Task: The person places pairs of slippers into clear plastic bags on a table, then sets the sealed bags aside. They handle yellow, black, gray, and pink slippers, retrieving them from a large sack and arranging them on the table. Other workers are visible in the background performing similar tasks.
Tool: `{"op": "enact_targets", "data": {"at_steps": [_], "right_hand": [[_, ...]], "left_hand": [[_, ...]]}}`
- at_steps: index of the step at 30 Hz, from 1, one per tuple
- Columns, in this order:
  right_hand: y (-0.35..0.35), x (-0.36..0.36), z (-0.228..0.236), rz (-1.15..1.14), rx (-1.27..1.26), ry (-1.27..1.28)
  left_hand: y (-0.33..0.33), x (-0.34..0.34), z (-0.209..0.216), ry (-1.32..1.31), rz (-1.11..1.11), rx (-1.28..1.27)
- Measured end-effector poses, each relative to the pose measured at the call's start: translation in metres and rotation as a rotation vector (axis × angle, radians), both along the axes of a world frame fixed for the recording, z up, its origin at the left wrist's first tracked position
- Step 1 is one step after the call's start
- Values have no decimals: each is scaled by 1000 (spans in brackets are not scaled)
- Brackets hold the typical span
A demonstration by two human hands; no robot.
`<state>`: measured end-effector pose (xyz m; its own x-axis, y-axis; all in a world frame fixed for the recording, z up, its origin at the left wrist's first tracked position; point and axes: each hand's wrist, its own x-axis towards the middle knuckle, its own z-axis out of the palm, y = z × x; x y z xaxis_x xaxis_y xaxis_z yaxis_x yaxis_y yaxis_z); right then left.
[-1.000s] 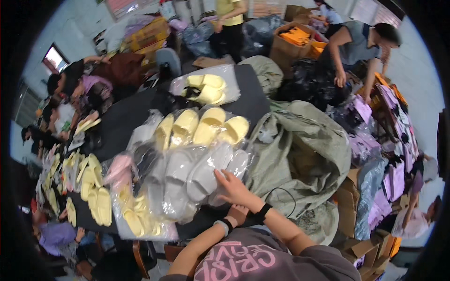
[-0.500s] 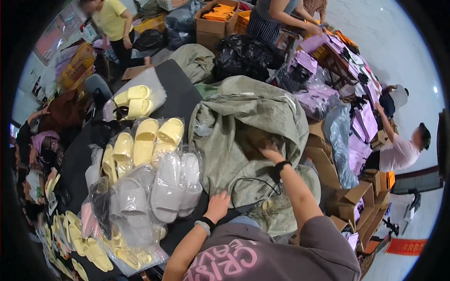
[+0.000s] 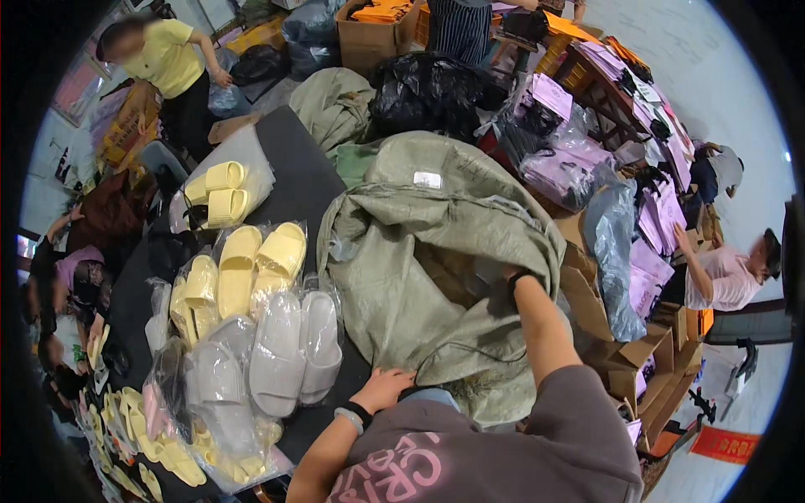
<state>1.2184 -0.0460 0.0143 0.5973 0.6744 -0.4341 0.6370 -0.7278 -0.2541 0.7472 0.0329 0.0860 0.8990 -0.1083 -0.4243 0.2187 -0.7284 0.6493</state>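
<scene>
A large grey-green woven sack (image 3: pixel 377 293) lies in front of me, its mouth gaping toward me. My right hand (image 3: pixel 513 275) reaches inside it past the wrist; the fingers are hidden by the sack's folds, so what they touch cannot be seen. Something pale and translucent shows beside that hand in the dim opening. At the near lower edge, my left hand (image 3: pixel 384 388) has its fingers closed on the rim of the sack. Just left of the sack, grey slippers (image 3: pixel 279 352) and yellow slippers (image 3: pixel 240 267) lie in clear plastic bags on the black table (image 3: pixel 314 159).
More bagged yellow slippers (image 3: pixel 226 205) sit farther back on the table. Loose pale slippers (image 3: pixel 168 453) crowd the lower left. Behind the sack is a black plastic bag (image 3: pixel 428 96); open cardboard boxes (image 3: pixel 633 360) and lilac packages (image 3: pixel 662 214) stand at right. Several people work around.
My right hand has gone deeper into the sack, hiding its fingers. The sack's near rim now reaches my left hand. The person in yellow has turned and shifted at the upper left.
</scene>
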Motion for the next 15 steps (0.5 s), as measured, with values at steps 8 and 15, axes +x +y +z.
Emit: {"op": "enact_targets", "data": {"at_steps": [8,15], "right_hand": [[-34,-41,-54,150,-43,122],[-44,-110,-100,43,-124,156]], "left_hand": [[0,0,-18,47,12,10],[6,8,-24,187,7,-102]]}}
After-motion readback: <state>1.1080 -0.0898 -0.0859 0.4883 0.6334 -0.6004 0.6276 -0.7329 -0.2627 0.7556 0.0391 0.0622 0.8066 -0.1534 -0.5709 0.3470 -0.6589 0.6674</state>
